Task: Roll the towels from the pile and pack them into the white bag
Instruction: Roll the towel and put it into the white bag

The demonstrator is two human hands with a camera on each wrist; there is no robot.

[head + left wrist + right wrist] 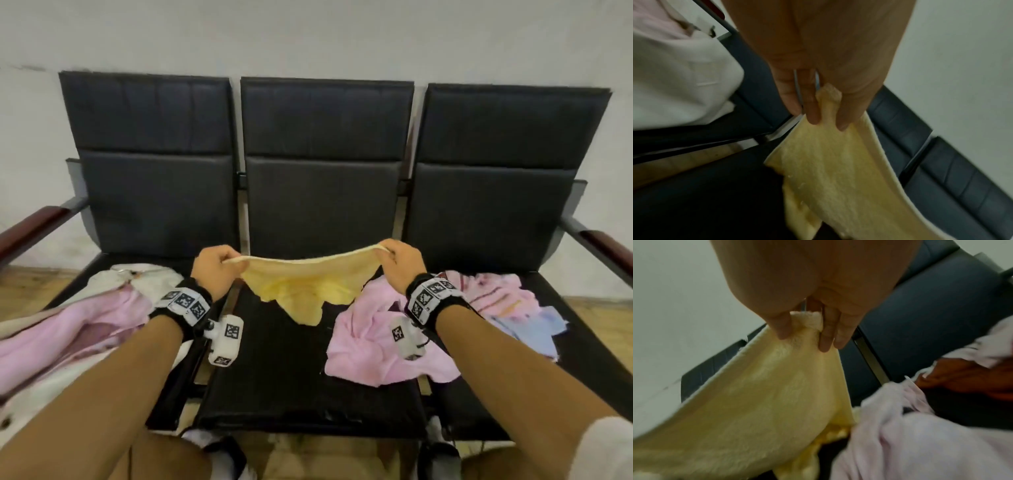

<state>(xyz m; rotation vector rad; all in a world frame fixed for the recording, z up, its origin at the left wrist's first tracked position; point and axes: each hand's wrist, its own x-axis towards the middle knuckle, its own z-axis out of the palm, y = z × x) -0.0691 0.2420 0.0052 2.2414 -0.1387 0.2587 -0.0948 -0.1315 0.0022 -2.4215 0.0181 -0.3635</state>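
On the left seat the white bag lies open with pink towelling already in its mouth — whether that is a finished roll cannot be told. Over the middle seat the left hand and right hand each pinch a top corner of the yellow towel, stretched between them, unrolled. On the right seat the pile — pink, striped and blue towels — awaits rolling, so most of the task appears left.
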